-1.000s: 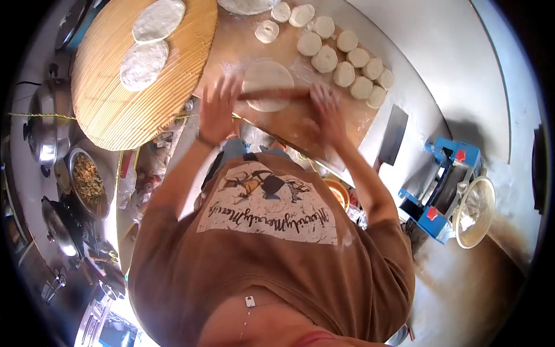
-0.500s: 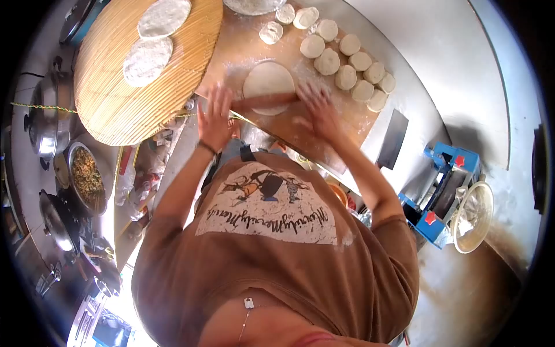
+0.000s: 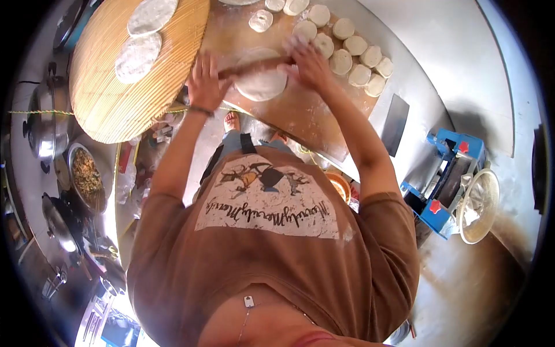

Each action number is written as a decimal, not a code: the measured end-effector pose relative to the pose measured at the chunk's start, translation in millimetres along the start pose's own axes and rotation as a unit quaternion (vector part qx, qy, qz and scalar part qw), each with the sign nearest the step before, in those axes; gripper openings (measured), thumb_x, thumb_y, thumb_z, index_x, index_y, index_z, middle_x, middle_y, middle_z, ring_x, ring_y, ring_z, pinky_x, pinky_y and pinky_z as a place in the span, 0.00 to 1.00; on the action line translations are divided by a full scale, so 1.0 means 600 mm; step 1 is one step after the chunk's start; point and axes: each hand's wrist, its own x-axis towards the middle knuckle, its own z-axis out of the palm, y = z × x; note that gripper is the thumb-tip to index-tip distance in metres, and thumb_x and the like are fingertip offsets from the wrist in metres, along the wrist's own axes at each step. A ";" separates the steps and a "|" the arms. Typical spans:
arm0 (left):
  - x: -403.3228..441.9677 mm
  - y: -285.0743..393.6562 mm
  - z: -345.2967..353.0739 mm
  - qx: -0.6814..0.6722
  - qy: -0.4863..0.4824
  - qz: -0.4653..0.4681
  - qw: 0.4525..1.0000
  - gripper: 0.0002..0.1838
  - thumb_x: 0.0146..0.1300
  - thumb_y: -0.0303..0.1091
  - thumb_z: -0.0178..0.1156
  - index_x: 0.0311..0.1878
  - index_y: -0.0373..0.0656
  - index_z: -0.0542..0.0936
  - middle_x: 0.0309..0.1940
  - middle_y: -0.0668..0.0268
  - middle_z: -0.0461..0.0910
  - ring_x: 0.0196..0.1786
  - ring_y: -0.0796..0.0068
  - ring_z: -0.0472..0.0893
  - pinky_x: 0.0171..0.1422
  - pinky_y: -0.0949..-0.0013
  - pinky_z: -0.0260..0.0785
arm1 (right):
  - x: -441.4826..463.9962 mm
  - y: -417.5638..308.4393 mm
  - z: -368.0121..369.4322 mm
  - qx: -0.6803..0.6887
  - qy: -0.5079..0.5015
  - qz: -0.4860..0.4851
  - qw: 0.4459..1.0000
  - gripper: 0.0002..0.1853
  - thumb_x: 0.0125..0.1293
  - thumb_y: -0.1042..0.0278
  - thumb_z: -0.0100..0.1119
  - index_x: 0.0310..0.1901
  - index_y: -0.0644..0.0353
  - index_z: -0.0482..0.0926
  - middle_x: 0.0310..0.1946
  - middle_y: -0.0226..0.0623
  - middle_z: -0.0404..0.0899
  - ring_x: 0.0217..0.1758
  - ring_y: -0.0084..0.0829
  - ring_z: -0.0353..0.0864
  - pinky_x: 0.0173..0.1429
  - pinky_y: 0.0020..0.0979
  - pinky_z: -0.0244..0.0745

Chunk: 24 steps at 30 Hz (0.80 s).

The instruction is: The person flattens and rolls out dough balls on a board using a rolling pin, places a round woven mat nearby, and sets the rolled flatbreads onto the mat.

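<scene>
A thin brown rolling pin (image 3: pixel 254 67) lies across a flat round of dough (image 3: pixel 261 87) on the floured wooden board (image 3: pixel 231 29). My left hand (image 3: pixel 206 84) is on the pin's left end, thumb on the near side and fingers reaching past it. At the other end my right hand (image 3: pixel 309 63) holds the pin the same way, fingers somewhat blurred. Both pin ends are partly hidden under the hands. Several thick pieces of dough (image 3: pixel 341 61) sit just beyond and right of my right hand.
On the left, a round slatted tray (image 3: pixel 110 110) bears two flat dough rounds (image 3: pixel 137 58). A cleaver (image 3: pixel 395 124) lies right of the board. Farther right stand a blue roller machine (image 3: pixel 448 179) and a strainer basket (image 3: pixel 480 205). Pots (image 3: pixel 46 118) and a bowl of filling (image 3: pixel 87 176) line the left.
Both hands have pushed the rolling pin away from my body over the dough round. The view has shifted slightly, with the board's far edge now higher in the picture.
</scene>
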 end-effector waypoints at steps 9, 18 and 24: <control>-0.133 0.026 -0.035 -0.014 -0.083 0.041 0.996 0.51 0.69 0.69 0.49 0.83 0.43 0.51 0.84 0.60 0.49 0.85 0.59 0.48 0.83 0.38 0.34 | -0.056 -0.055 -0.070 0.007 0.010 -0.038 0.999 0.42 0.63 0.44 0.65 0.75 0.53 0.64 0.77 0.39 0.63 0.82 0.42 0.56 0.82 0.52 0.51; -0.115 0.039 -0.062 -0.093 -0.034 0.050 0.994 0.38 0.67 0.52 0.61 0.76 0.45 0.66 0.75 0.61 0.68 0.76 0.61 0.67 0.79 0.50 0.55 | -0.111 -0.055 -0.040 0.016 0.029 -0.020 0.999 0.34 0.64 0.51 0.68 0.69 0.53 0.72 0.73 0.41 0.68 0.79 0.43 0.62 0.78 0.54 0.57; -0.100 0.059 -0.077 -0.196 0.078 0.094 0.973 0.18 0.55 0.31 0.66 0.51 0.45 0.81 0.42 0.65 0.82 0.49 0.63 0.81 0.63 0.56 0.67 | -0.098 -0.070 -0.042 0.152 -0.027 0.249 0.956 0.19 0.64 0.55 0.69 0.50 0.60 0.85 0.42 0.44 0.87 0.52 0.47 0.85 0.59 0.45 0.77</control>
